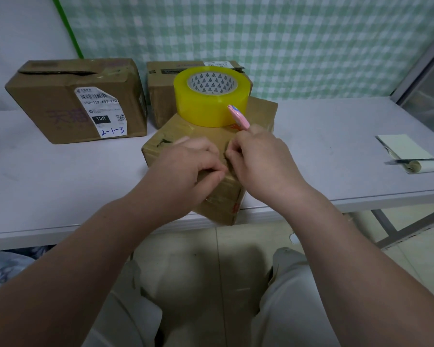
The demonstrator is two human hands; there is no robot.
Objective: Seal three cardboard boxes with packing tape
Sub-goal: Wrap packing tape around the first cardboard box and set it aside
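- Tape roll [212, 96] parked on near box [218, 196], w/in reach.
- My left hand [186, 166] & right hand [258, 161] curl fingertips onto its top edge, prob pressing tape; pink cutter [238, 116] tucked in right.

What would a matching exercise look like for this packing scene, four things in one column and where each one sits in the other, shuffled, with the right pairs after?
Things:
1. yellow tape roll
2. pink cutter
3. labelled box
4. notepad

Places:
A. far right of the table
B. in the right hand
C. back left of the table
D. on top of the front box

Pairs: 1-D, 2-B, 3-C, 4-A

The right hand and left hand both press on the front box.
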